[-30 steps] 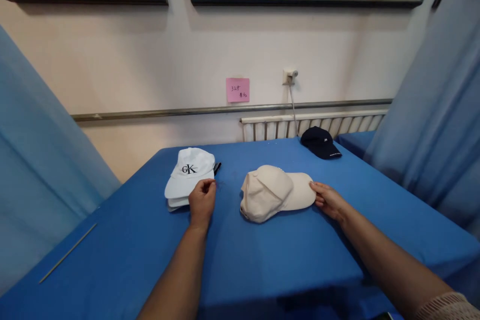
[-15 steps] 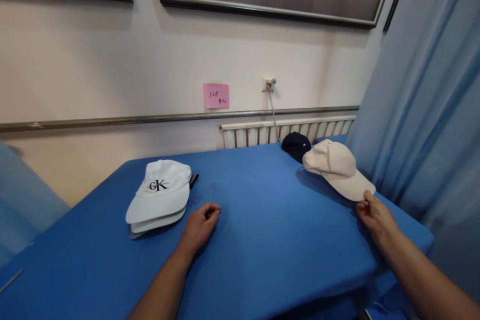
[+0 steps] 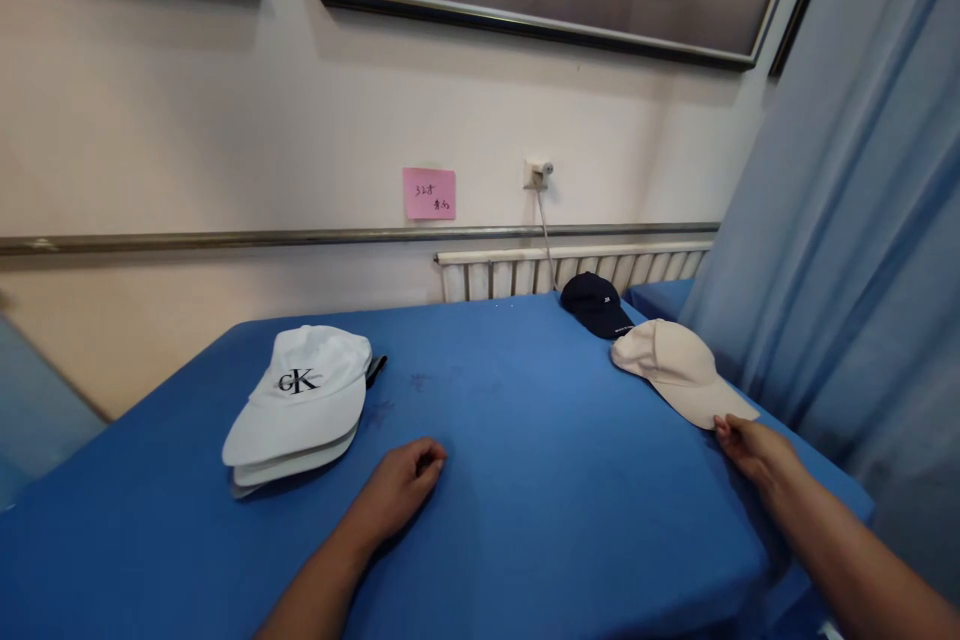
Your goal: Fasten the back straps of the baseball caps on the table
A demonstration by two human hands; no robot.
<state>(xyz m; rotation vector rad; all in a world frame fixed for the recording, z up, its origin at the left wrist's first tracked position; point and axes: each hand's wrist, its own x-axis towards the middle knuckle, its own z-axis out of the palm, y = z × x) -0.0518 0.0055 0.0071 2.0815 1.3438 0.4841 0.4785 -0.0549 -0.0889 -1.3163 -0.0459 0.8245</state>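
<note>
Beige fabric baseball cap (image 3: 667, 360), rounded crown and long curved brim, sits on the table covered in blue cloth (image 3: 525, 460), near the table's right edge; brim points right and toward the person. Right hand (image 3: 761, 455): on the near side of the beige cap, thumb and fingers pinching the outer edge of the brim. Left hand (image 3: 397, 490): well to the left of the beige cap and nearer the person, fingers loosely curled in toward the thumb; nothing seen in it, inside of palm hidden. Navy-blue fabric cap (image 3: 589, 300) with a small white mark: just behind and left of the beige cap, brim tip close to it; contact cannot be told. Stack of white fabric caps (image 3: 307, 420): far left of the beige cap, brims layered, the top one bearing large black letters; black strap (image 3: 375, 370) shows at the back. Beyond the beige cap, along the wall: white ribbed radiator (image 3: 517, 256) and grey metal rail (image 3: 300, 238). Higher and to its left: white socket (image 3: 535, 176), then pink paper note (image 3: 430, 193) with handwriting. Right of the beige cap: light-blue folded curtain (image 3: 832, 240).
</note>
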